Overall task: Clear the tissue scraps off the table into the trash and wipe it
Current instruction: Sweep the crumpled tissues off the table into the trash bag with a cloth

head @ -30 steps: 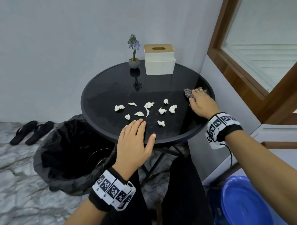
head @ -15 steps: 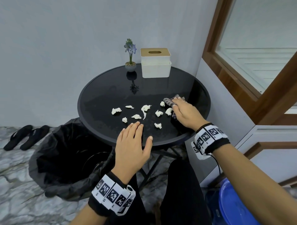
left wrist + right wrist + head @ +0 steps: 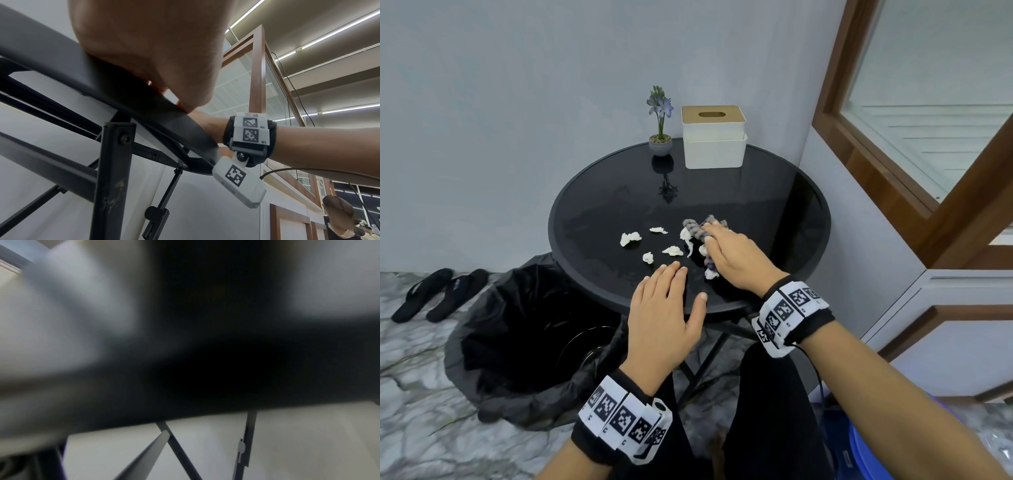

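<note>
Several white tissue scraps lie on the round black glass table. My right hand lies flat on a grey-purple cloth at mid table, fingers straight, and the cloth touches the nearest scraps. Flat on the near rim rests my left hand, fingers straight, holding nothing; the left wrist view shows its palm on the table edge. The right wrist view is dark and blurred. A black trash bag stands open on the floor left of the table.
At the table's back stand a white tissue box and a small potted flower. Black sandals lie on the marble floor at left. A blue basin sits at lower right. A wall and a wood-framed window close the right side.
My right hand has slid the cloth leftward from the table's right edge into the scraps, bunching the right-hand ones together. The left hand has stayed on the near rim.
</note>
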{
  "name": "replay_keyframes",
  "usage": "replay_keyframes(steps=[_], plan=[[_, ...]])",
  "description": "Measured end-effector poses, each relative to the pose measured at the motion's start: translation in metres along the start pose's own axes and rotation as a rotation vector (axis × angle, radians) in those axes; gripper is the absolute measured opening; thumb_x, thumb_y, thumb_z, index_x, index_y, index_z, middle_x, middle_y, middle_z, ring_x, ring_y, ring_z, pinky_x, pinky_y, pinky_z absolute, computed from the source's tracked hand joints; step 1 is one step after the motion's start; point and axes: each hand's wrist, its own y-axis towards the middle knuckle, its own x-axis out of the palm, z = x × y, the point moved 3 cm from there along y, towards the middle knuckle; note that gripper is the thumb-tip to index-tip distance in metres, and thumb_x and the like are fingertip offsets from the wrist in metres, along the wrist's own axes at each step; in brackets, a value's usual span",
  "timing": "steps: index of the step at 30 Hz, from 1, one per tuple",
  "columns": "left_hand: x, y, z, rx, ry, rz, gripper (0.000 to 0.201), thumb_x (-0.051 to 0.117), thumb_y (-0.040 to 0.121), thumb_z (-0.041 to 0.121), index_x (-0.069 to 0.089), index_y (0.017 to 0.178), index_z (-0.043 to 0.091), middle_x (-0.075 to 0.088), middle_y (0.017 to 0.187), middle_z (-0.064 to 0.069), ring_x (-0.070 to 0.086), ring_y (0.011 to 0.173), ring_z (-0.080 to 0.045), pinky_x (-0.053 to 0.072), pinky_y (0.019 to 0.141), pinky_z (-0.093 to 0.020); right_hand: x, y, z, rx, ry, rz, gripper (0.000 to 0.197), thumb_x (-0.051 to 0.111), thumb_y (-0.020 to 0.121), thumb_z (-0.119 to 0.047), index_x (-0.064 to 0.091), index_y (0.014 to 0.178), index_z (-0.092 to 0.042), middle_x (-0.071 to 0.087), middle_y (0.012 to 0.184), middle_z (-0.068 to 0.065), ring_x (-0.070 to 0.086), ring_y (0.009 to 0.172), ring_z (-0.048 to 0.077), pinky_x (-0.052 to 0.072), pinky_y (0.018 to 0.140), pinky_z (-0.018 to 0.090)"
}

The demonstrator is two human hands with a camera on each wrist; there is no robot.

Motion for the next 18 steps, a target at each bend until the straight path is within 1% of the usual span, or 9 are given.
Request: replay_keyframes(steps=[1, 3, 5, 7, 11, 12, 14, 16, 18], plan=[[0.0, 0.0, 0.0, 0.001, -0.002, -0.004, 0.058, 0.039, 0.095, 0.051, 0.055, 0.136, 0.014, 0.052, 0.144, 0.001, 0.041, 0.138, -0.018, 0.027, 0.116, -0.039, 0.002, 0.001, -0.002, -0.001, 0.033, -0.001, 0.038, 0.029, 0.102, -0.026, 0.05, 0.132, -0.014, 0.054, 0.137, 0.01, 0.052, 0.122, 0.03, 0.041, 0.101, 0.042], [-0.002, 0.0, -0.001, 0.001, -0.009, -0.006, 0.058, 0.039, 0.095, 0.052, 0.056, 0.135, 0.014, 0.052, 0.144, 0.001, 0.041, 0.138, -0.017, 0.027, 0.116, -0.038, 0.005, 0.004, -0.003, 0.024, 0.131, 0.013, 0.035, 0.028, 0.101, -0.03, 0.055, 0.12, -0.017, 0.068, 0.105, 0.006, 0.063, 0.095, 0.028, 0.047, 0.089, 0.044], [-0.004, 0.0, -0.003, 0.006, -0.033, -0.007, 0.057, 0.04, 0.094, 0.052, 0.056, 0.135, 0.014, 0.052, 0.144, 0.001, 0.041, 0.138, -0.017, 0.028, 0.116, -0.038, 0.004, 0.006, 0.001, 0.086, 0.242, 0.062, 0.032, 0.029, 0.1, -0.032, 0.056, 0.11, -0.019, 0.068, 0.08, 0.0, 0.063, 0.078, 0.02, 0.049, 0.079, 0.037], [-0.007, -0.001, -0.005, 0.019, -0.077, -0.008, 0.055, 0.042, 0.094, 0.051, 0.057, 0.133, 0.015, 0.052, 0.143, 0.003, 0.042, 0.137, -0.016, 0.028, 0.115, -0.037, -0.001, 0.005, 0.006, 0.128, 0.32, 0.13, 0.029, 0.031, 0.099, -0.031, 0.058, 0.103, -0.02, 0.065, 0.076, -0.006, 0.061, 0.073, 0.011, 0.045, 0.071, 0.026], [-0.015, -0.005, -0.012, 0.034, -0.197, -0.003, 0.048, 0.05, 0.093, 0.047, 0.059, 0.13, 0.017, 0.052, 0.141, 0.006, 0.045, 0.132, -0.012, 0.033, 0.112, -0.038, -0.021, -0.001, 0.016, 0.156, 0.322, 0.252, 0.027, 0.034, 0.098, -0.028, 0.053, 0.081, -0.021, 0.061, 0.07, -0.008, 0.057, 0.065, 0.0, 0.037, 0.062, 0.02], [-0.017, -0.006, -0.015, 0.032, -0.224, 0.006, 0.047, 0.052, 0.093, 0.045, 0.059, 0.13, 0.017, 0.052, 0.141, 0.006, 0.045, 0.132, -0.011, 0.034, 0.112, -0.035, -0.027, -0.004, 0.019, 0.162, 0.321, 0.275, 0.027, 0.034, 0.098, -0.027, 0.052, 0.08, -0.02, 0.061, 0.069, -0.007, 0.057, 0.063, -0.001, 0.038, 0.061, 0.017], [-0.023, -0.007, -0.024, 0.013, -0.272, 0.032, 0.046, 0.056, 0.093, 0.042, 0.059, 0.131, 0.016, 0.051, 0.142, 0.007, 0.043, 0.132, -0.008, 0.029, 0.112, -0.022, -0.041, -0.011, 0.023, 0.16, 0.273, 0.306, 0.026, 0.034, 0.099, -0.027, 0.052, 0.083, -0.018, 0.061, 0.068, -0.008, 0.057, 0.062, -0.003, 0.037, 0.059, 0.01], [-0.029, -0.005, -0.035, -0.017, -0.308, 0.073, 0.045, 0.059, 0.093, 0.037, 0.057, 0.132, 0.014, 0.05, 0.142, 0.007, 0.041, 0.133, -0.007, 0.025, 0.111, -0.014, -0.047, -0.016, 0.026, 0.147, 0.174, 0.296, 0.026, 0.032, 0.1, -0.027, 0.055, 0.095, -0.016, 0.062, 0.071, -0.007, 0.06, 0.067, 0.004, 0.042, 0.065, 0.019], [-0.034, -0.001, -0.046, -0.043, -0.312, 0.103, 0.046, 0.061, 0.093, 0.035, 0.056, 0.133, 0.013, 0.051, 0.141, 0.005, 0.042, 0.134, -0.009, 0.026, 0.112, -0.015, -0.04, -0.019, 0.029, 0.135, 0.04, 0.246, 0.03, 0.03, 0.1, -0.03, 0.055, 0.104, -0.014, 0.066, 0.077, 0.001, 0.063, 0.075, 0.022, 0.047, 0.074, 0.035]])
